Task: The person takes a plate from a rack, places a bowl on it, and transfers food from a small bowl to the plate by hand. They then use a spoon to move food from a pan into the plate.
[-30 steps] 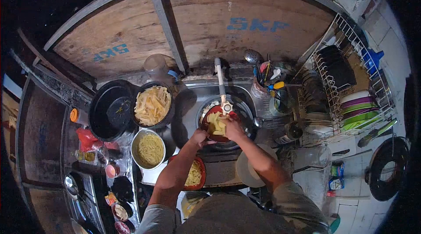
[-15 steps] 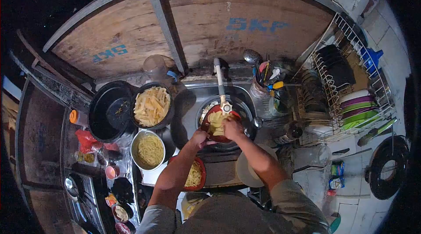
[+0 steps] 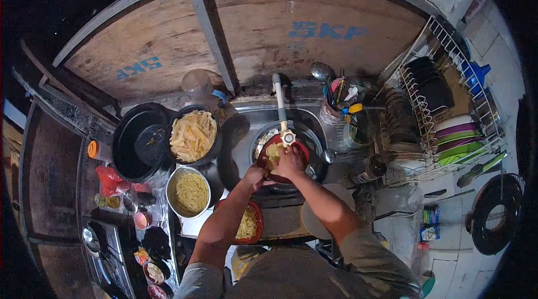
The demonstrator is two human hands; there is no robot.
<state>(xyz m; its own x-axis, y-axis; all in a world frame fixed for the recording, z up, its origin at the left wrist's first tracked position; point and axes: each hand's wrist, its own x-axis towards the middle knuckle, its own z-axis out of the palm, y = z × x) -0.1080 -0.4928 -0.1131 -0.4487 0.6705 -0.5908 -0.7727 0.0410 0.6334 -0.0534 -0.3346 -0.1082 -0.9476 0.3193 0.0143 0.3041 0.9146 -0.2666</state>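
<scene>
Under the tap [image 3: 281,106] a red bowl [image 3: 305,159] of pale yellow slices [image 3: 272,151], which look like potato, is held over a metal basin [image 3: 318,143] in the sink. My left hand [image 3: 255,177] is closed on the bowl's near left rim. Inside the bowl, my right hand [image 3: 290,163] has its fingers bent down onto the slices, partly covering them. White pieces [image 3: 262,141] show in the basin behind the bowl's left side.
To the left stand a black bowl of thick pale strips [image 3: 193,135], a metal bowl of thin strips [image 3: 189,192] and a wide black basin [image 3: 140,142]. A red container [image 3: 255,232] of strips sits below my left forearm. A dish rack [image 3: 448,103] stands right.
My right hand has shifted left, further over the bowl, and covers more of the slices. My left hand keeps its hold on the rim.
</scene>
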